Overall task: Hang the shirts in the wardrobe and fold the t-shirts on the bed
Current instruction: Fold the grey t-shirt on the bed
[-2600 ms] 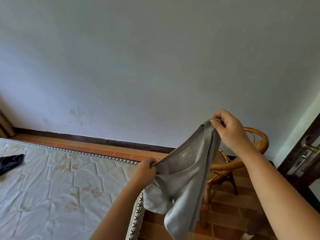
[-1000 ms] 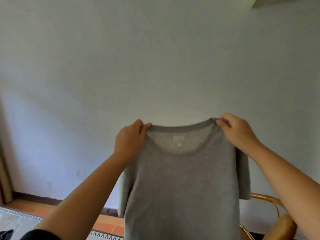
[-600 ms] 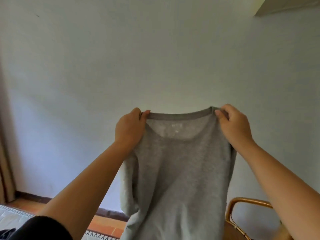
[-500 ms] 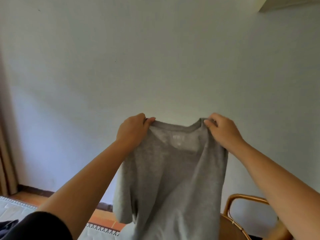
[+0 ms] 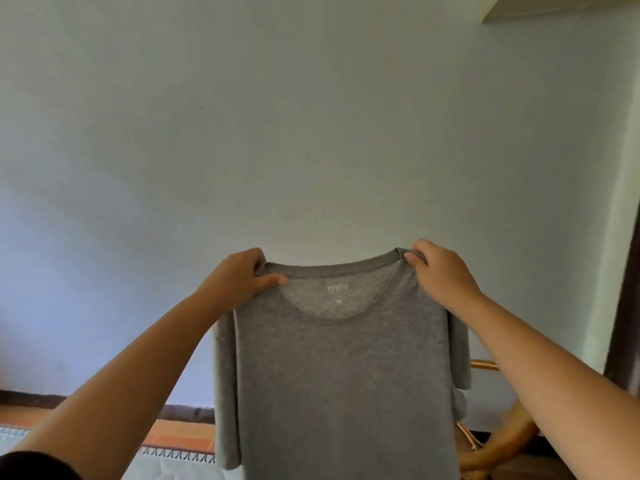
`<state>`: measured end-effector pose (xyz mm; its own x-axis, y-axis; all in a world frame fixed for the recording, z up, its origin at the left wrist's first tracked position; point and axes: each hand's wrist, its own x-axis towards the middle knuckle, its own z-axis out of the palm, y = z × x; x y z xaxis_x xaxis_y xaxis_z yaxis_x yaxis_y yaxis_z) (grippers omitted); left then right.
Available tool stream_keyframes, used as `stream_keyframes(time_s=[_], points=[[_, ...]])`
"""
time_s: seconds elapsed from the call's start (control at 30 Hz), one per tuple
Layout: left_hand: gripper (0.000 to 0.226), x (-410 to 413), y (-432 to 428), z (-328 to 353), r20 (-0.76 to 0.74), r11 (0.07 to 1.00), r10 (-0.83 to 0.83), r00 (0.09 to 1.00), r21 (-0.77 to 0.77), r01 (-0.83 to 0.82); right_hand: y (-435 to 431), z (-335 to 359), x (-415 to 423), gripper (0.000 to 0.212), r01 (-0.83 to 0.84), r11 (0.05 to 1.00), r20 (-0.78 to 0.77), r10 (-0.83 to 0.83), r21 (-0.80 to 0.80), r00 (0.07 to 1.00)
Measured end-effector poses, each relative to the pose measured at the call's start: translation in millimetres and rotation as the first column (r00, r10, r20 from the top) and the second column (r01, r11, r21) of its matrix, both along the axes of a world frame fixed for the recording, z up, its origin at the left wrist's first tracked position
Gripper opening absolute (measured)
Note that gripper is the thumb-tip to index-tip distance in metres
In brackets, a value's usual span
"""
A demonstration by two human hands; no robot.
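Since half a second ago the two hands have drawn apart, and the grey t-shirt [image 5: 339, 375], which hung slack and creased, is now pulled taut across the shoulders and hangs flat. The left hand [image 5: 239, 282] pinches the left shoulder beside the collar, with its thumb lying across the front of the cloth and its fingers [image 5: 258, 259] curled over the top edge. The right hand [image 5: 440, 271] grips the other shoulder, and its fingers [image 5: 417, 256] close on the end of the collar. The t-shirt is held up in the air in front of the pale wall [image 5: 311, 133], front towards the camera, with the neckline stretched between the hands, both short sleeves hanging down and the hem out of view below. A corner of the bed [image 5: 173, 469] shows low on the left beside orange floor [image 5: 180, 436] tiles. A rattan chair [image 5: 498, 441] stands behind the shirt on the right.
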<state>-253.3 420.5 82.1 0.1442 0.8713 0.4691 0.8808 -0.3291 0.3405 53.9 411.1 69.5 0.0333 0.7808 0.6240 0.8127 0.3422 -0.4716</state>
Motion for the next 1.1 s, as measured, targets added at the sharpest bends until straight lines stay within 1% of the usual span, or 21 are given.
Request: stream_keyframes(time_s=[0.13,0.23,0.3,0.37,0.43,0.53,0.63,0.7,0.77,0.83,0.87,0.93,1.0,1.1], points=[[0.04,-16.4,0.8,-13.4,-0.071,0.993,-0.111,0.991,-0.054,0.107,-14.0,-17.6,-13.9,0.029,0.099,0.995,-0.005,-0.099,-0.025,0.995],[0.043,-20.0,-6.9,-17.9,-0.083,0.983,-0.18,0.98,-0.054,0.176,-31.2,-29.2,-21.0,0.029,0.172,0.984,-0.025,-0.173,-0.046,0.985],[0.042,-22.9,-15.6,-20.1,-0.071,0.976,-0.217,0.974,-0.052,0.213,-44.6,-34.0,-24.2,0.029,0.212,0.976,-0.013,-0.213,-0.059,0.977],[0.035,-26.2,-24.8,-24.0,-0.017,0.967,-0.251,0.968,-0.049,0.25,-57.1,-35.5,-24.7,0.029,0.243,0.969,0.003,-0.243,-0.053,0.97],[0.025,-28.8,-34.5,-29.0,0.082,0.955,-0.288,0.954,-0.043,0.292,-69.9,-35.4,-24.2,0.03,0.276,0.961,0.002,-0.276,-0.034,0.961],[0.026,-28.3,-46.5,-39.3,0.165,0.953,-0.292,0.942,-0.032,0.301,-87.7,-39.5,-25.7,0.032,0.284,0.959,-0.018,-0.284,-0.021,0.959],[0.027,-19.7,-52.9,-60.8,0.247,0.971,-0.235,0.94,0.02,0.237,-105.0,-51.2,-28.7,0.03,0.227,0.974,-0.049,-0.226,0.0,0.973],[0.024,-15.0,-58.1,-84.8,0.365,0.981,-0.195,0.91,0.077,0.179,-120.4,-67.4,-31.7,0.029,0.176,0.984,-0.026,-0.177,-0.039,0.984],[0.018,-13.8,-64.0,-111.4,0.454,0.985,-0.173,0.874,0.106,0.14,-133.8,-90.6,-32.5,0.032,0.154,0.974,-0.002,-0.157,-0.163,0.988],[0.014,-17.7,-68.9,-138.0,0.446,0.986,-0.159,0.881,0.113,0.121,-141.1,-119.1,-33.8,0.035,0.175,0.952,0.047,-0.169,-0.249,0.984],[0.014,-21.1,-70.9,-151.4,0.419,0.987,-0.153,0.895,0.115,0.115,-143.2,-133.9,-36.0,0.037,0.192,0.949,0.069,-0.181,-0.251,0.981],[0.014,-28.1,-74.2,-175.8,0.35,0.987,-0.142,0.926,0.126,0.103,-145.8,-161.8,-47.2,0.041,0.21,0.961,0.079,-0.199,-0.177,0.977],[0.017,-35.0,-76.6,-196.8,0.292,0.983,-0.141,0.946,0.151,0.1,-149.8,-187.6,-66.6,0.042,0.209,0.975,0.04,-0.207,-0.076,0.978],[0.018,-44.3,-82.7,-227.9,0.273,0.974,-0.181,0.945,0.186,0.133,-158.0,-223.5,-97.6,0.04,0.238,0.971,-0.02,-0.237,0.036,0.971]])
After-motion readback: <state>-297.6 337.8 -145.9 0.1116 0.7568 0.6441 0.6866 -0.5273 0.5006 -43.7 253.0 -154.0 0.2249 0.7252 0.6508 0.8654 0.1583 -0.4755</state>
